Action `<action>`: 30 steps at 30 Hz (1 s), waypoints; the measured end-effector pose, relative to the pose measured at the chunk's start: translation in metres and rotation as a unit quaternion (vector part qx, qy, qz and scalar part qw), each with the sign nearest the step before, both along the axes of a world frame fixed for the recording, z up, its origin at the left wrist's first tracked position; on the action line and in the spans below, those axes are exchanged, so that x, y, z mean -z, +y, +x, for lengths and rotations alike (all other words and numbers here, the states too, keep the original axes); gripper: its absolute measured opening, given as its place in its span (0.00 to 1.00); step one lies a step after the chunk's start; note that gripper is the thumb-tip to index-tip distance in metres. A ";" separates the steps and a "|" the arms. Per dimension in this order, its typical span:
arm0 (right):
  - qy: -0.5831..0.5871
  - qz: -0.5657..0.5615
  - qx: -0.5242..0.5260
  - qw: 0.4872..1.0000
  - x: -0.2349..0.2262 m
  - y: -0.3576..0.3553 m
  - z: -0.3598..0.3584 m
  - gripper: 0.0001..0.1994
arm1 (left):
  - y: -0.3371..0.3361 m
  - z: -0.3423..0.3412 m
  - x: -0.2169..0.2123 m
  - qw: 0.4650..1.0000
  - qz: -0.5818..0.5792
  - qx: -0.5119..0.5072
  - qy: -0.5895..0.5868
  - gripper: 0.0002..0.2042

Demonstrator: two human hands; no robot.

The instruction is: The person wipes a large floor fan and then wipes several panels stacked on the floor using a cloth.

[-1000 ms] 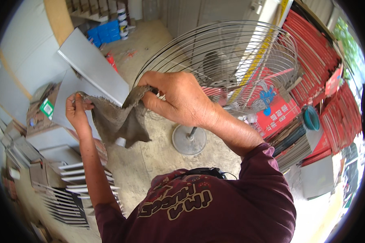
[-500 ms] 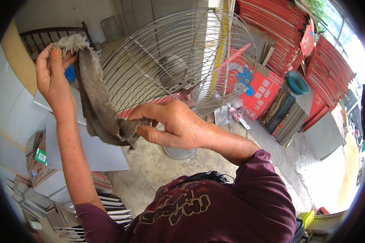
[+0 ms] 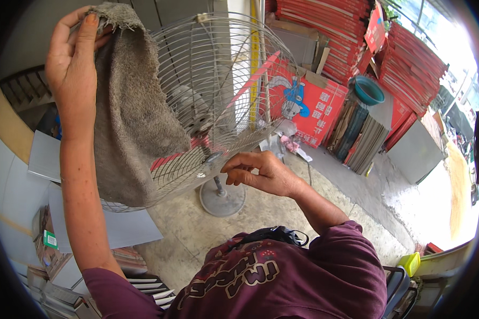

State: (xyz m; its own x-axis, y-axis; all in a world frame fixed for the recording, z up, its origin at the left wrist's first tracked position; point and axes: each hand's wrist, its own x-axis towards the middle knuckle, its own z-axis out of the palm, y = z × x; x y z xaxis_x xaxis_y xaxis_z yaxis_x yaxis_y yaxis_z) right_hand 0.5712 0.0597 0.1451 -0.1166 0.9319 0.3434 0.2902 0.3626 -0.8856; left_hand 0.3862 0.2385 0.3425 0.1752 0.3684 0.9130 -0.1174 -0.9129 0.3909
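A worn grey-brown towel [image 3: 135, 101] hangs down in front of the left part of a wire fan guard [image 3: 231, 48]. My left hand [image 3: 74, 64], raised at the upper left, is closed on its frayed top corner. My right hand [image 3: 263, 173] is off the cloth, just below the guard's lower rim. Its fingers are loosely bent, with a gap between thumb and forefinger and nothing visible in them. Behind the wires sits the grey fan motor [image 3: 191, 109]. A round stand base [image 3: 222, 199] rests on the floor beneath.
Stacks of flattened red cardboard [image 3: 324, 26] rise at the right back, beside a red printed box [image 3: 316, 106]. A teal basin [image 3: 368, 90] sits on upright bundled boards [image 3: 364, 146]. Grey sheets [image 3: 127, 231] lie at the left, and a yellow container [image 3: 410, 263] stands at lower right.
My right hand has let go of the towel's lower end and drawn away to the right. My left hand has risen, and the towel now hangs spread open.
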 end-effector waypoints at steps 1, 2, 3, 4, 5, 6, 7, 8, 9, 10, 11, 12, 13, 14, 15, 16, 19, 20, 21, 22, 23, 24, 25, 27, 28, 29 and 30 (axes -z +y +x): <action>0.016 0.006 0.022 1.000 0.001 -0.004 0.003 0.09 | -0.001 0.007 0.000 0.999 -0.018 -0.015 0.024 0.13; 0.021 0.005 0.032 0.999 0.001 -0.008 0.006 0.08 | -0.001 0.014 0.000 0.998 -0.035 -0.030 0.048 0.12; 0.028 0.006 0.038 0.999 0.001 -0.011 0.008 0.08 | 0.007 0.015 -0.001 0.993 -0.062 -0.005 0.096 0.12; 0.035 0.006 0.042 0.998 0.001 -0.014 0.009 0.08 | 0.011 0.020 0.003 0.991 -0.056 -0.047 0.110 0.13; 0.043 0.004 0.050 0.998 0.002 -0.018 0.011 0.08 | 0.012 0.021 0.003 0.989 -0.041 -0.037 0.135 0.14; 0.037 0.002 0.060 0.998 0.002 -0.020 0.012 0.08 | 0.009 0.020 0.003 0.987 -0.029 -0.030 0.158 0.15; 0.031 0.001 0.069 0.997 0.000 -0.022 0.013 0.08 | 0.005 0.020 0.001 0.984 -0.023 -0.022 0.174 0.16; 0.026 0.000 0.076 0.997 -0.002 -0.024 0.014 0.08 | -0.001 0.019 -0.003 0.982 -0.018 -0.015 0.189 0.17; 0.017 0.006 0.085 0.996 -0.009 -0.025 0.017 0.08 | -0.005 0.016 -0.005 0.980 -0.014 -0.010 0.200 0.18; 0.008 0.022 0.097 0.995 -0.014 -0.024 0.019 0.08 | -0.008 0.010 -0.005 0.979 -0.009 -0.012 0.202 0.18; 0.016 0.042 0.105 0.993 -0.021 -0.024 0.020 0.09 | -0.011 0.003 -0.004 0.979 -0.005 -0.015 0.204 0.19; 0.025 0.064 0.108 0.992 -0.031 -0.022 0.020 0.09 | -0.016 -0.008 -0.006 0.978 0.002 -0.022 0.205 0.19; 0.011 0.087 0.123 0.989 -0.039 -0.022 0.025 0.09 | -0.016 -0.016 -0.003 0.977 -0.001 -0.049 0.207 0.19; -0.003 0.110 0.137 0.984 -0.048 -0.020 0.029 0.09 | -0.013 -0.027 0.003 0.981 0.003 -0.057 0.186 0.18; 0.001 0.121 0.141 0.983 -0.060 -0.017 0.026 0.09 | -0.010 -0.047 0.009 0.983 0.010 -0.073 0.166 0.16; -0.013 0.147 0.147 0.978 -0.071 -0.013 0.026 0.09 | -0.007 -0.065 0.014 0.985 0.016 -0.086 0.148 0.15; -0.105 0.246 0.179 0.947 -0.108 0.002 0.023 0.09 | -0.005 -0.130 0.040 0.965 -0.027 -0.209 0.157 0.16; -0.130 0.289 0.189 0.930 -0.118 0.009 0.024 0.09 | -0.006 -0.148 0.051 0.946 -0.046 -0.271 0.169 0.15; -0.162 0.331 0.210 0.906 -0.132 0.014 0.024 0.08 | -0.008 -0.165 0.061 0.924 -0.065 -0.331 0.180 0.14; -0.197 0.370 0.218 0.881 -0.144 0.023 0.030 0.08 | -0.008 -0.179 0.073 0.924 -0.093 -0.323 0.181 0.13; -0.189 0.380 0.227 0.877 -0.154 0.031 0.031 0.09 | -0.008 -0.192 0.087 0.924 -0.121 -0.314 0.183 0.12; -0.176 0.394 0.228 0.873 -0.165 0.041 0.026 0.09 | -0.012 -0.207 0.093 0.920 -0.148 -0.314 0.182 0.11; -0.187 0.337 0.242 0.890 -0.179 0.047 0.017 0.10 | -0.013 -0.215 0.102 0.918 -0.151 -0.313 0.192 0.10; -0.196 0.250 0.244 0.916 -0.200 0.059 0.000 0.10 | -0.020 -0.226 0.118 0.914 -0.155 -0.309 0.211 0.09; -0.196 0.233 0.223 0.926 -0.205 0.067 -0.002 0.11 | -0.021 -0.231 0.126 0.921 -0.167 -0.286 0.204 0.09; -0.231 0.241 0.203 0.920 -0.208 0.077 -0.003 0.13 | -0.020 -0.234 0.134 0.927 -0.179 -0.262 0.198 0.08; -0.268 0.249 0.190 0.911 -0.216 0.083 -0.001 0.14 | -0.021 -0.233 0.136 0.935 -0.188 -0.233 0.189 0.08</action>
State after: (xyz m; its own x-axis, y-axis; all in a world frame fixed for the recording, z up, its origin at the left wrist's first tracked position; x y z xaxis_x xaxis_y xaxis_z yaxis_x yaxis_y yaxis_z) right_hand 0.5702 0.1428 0.3611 -0.0940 0.6841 0.7233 0.8209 0.4644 -0.3325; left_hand 0.1535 0.2173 0.2064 0.2001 0.7683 0.6080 0.4702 -0.6197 0.6284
